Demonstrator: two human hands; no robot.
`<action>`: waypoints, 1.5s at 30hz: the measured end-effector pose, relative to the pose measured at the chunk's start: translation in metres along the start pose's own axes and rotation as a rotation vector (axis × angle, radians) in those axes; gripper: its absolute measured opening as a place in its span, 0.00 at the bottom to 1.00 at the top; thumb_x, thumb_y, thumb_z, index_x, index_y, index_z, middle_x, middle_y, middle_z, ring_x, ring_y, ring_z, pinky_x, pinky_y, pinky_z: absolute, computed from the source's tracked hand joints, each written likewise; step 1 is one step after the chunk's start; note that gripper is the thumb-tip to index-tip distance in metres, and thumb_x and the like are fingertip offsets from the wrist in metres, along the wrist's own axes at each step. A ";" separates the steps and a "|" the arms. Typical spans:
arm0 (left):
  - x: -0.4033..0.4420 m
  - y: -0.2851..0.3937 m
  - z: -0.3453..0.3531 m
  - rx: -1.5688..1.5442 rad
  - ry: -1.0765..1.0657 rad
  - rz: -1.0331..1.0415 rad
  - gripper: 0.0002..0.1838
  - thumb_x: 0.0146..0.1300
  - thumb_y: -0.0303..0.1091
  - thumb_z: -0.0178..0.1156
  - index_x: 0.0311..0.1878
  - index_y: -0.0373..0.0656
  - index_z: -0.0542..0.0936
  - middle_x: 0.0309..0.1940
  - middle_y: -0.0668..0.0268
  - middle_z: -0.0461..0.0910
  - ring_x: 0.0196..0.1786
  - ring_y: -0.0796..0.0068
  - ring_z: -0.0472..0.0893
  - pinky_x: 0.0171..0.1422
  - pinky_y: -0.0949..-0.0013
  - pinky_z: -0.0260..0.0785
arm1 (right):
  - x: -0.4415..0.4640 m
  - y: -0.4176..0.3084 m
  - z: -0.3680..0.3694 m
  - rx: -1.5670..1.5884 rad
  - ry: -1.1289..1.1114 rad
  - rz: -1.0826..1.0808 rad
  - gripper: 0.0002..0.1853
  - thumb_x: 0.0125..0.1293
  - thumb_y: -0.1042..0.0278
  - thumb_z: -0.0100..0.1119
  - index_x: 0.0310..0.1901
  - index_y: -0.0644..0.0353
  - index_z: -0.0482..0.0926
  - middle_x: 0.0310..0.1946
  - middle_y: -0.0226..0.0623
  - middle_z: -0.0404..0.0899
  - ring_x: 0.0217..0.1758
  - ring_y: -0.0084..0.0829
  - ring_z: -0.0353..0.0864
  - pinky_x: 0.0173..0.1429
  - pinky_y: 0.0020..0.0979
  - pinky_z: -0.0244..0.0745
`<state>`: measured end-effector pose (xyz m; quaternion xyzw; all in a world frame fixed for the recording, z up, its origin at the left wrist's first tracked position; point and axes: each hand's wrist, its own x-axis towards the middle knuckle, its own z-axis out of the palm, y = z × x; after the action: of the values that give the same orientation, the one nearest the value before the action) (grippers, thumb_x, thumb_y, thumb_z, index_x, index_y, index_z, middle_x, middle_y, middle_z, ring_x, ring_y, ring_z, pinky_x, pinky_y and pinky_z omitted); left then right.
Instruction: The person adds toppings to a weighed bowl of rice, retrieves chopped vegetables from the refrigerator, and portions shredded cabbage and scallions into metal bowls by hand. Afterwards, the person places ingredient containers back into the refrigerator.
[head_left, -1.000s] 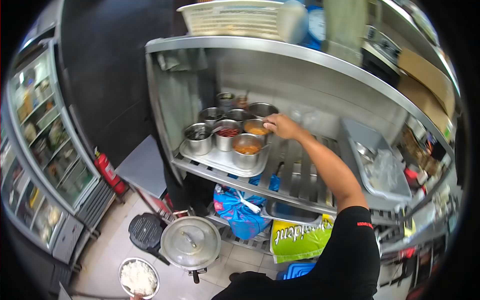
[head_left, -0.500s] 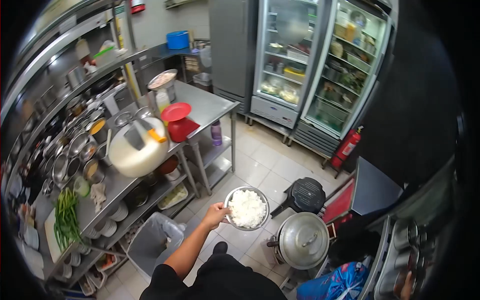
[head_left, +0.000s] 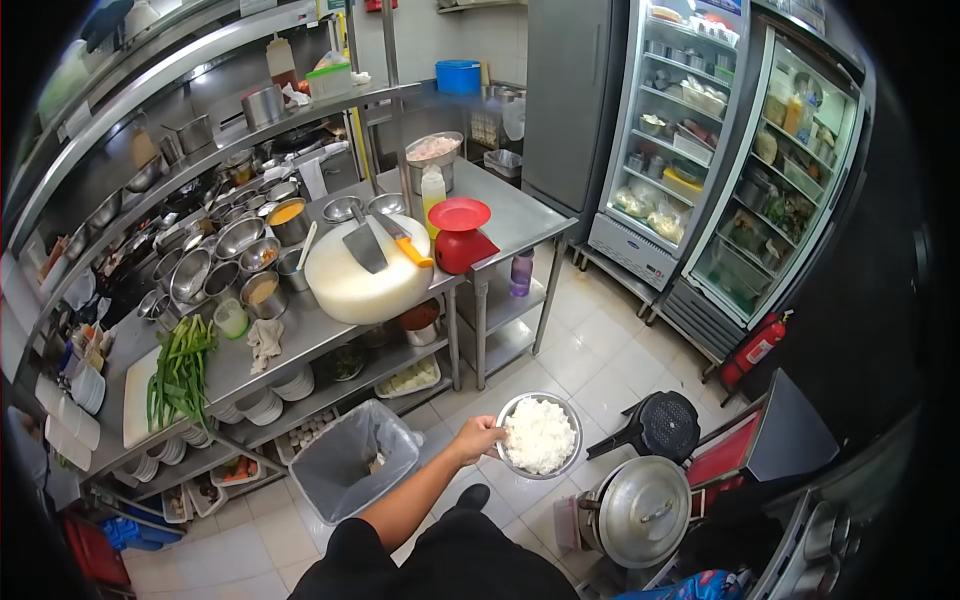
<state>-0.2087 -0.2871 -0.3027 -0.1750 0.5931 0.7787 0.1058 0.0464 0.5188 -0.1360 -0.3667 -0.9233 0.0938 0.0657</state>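
My left hand (head_left: pixel 477 440) grips the rim of a round metal bowl (head_left: pixel 503 463) at its left side. White cooked rice (head_left: pixel 540 436) fills the bowl, which I hold above the tiled floor in front of my body. The thumb lies over the rim, and the fingers are partly hidden beneath it. My right hand does not show. Below and to the right of the bowl stands a large lidded pot (head_left: pixel 645 510). Close by is a black stool (head_left: pixel 668 425).
On the left, a steel counter (head_left: pixel 235 385) carries a thick round chopping block (head_left: pixel 350 290) with a cleaver (head_left: pixel 365 248), green onions (head_left: pixel 180 370) and several metal bowls. A lined bin (head_left: pixel 335 470) stands beneath its edge. Glass-door fridges (head_left: pixel 640 245) and a fire extinguisher (head_left: pixel 755 350) are beyond.
The view has swung left, so the counter and fridges appear further right. My left hand still holds the bowl of rice. A hand-like shape at the lower right has left the view.
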 end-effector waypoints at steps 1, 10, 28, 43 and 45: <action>0.000 0.000 -0.002 0.000 0.001 0.005 0.06 0.53 0.24 0.61 0.29 0.39 0.73 0.28 0.64 0.77 0.29 0.72 0.81 0.31 0.65 0.81 | -0.001 0.001 0.002 0.003 0.001 0.004 0.25 0.74 0.55 0.31 0.63 0.61 0.68 0.60 0.45 0.70 0.65 0.41 0.65 0.69 0.37 0.54; 0.002 -0.008 -0.014 -0.068 -0.004 0.038 0.05 0.53 0.25 0.60 0.33 0.37 0.76 0.30 0.62 0.79 0.31 0.70 0.82 0.32 0.62 0.82 | -0.011 0.016 -0.002 -0.008 0.008 0.011 0.24 0.74 0.57 0.31 0.63 0.59 0.68 0.58 0.45 0.71 0.63 0.42 0.66 0.68 0.38 0.56; 0.031 -0.033 -0.022 0.014 -0.125 -0.006 0.23 0.53 0.25 0.50 0.56 0.34 0.70 0.47 0.55 0.76 0.46 0.61 0.81 0.41 0.64 0.80 | -0.010 0.040 -0.058 -0.010 0.229 0.187 0.15 0.68 0.57 0.46 0.34 0.59 0.76 0.21 0.42 0.74 0.23 0.35 0.76 0.28 0.40 0.70; 0.040 -0.036 0.024 -0.193 -0.102 0.055 0.09 0.56 0.24 0.55 0.41 0.35 0.75 0.35 0.58 0.81 0.32 0.71 0.83 0.32 0.67 0.81 | -0.048 -0.116 -0.137 1.720 0.206 0.230 0.13 0.72 0.58 0.47 0.28 0.49 0.69 0.16 0.21 0.61 0.13 0.11 0.57 0.09 0.16 0.49; 0.045 -0.032 0.022 -0.220 -0.101 0.054 0.08 0.56 0.24 0.54 0.40 0.35 0.75 0.34 0.58 0.81 0.31 0.71 0.83 0.32 0.67 0.81 | -0.063 -0.208 -0.114 1.748 -0.136 0.012 0.13 0.71 0.56 0.48 0.28 0.48 0.69 0.15 0.21 0.63 0.12 0.11 0.58 0.09 0.15 0.51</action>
<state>-0.2418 -0.2597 -0.3438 -0.1302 0.5027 0.8494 0.0945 -0.0245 0.3412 0.0177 -0.1836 -0.5208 0.7897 0.2674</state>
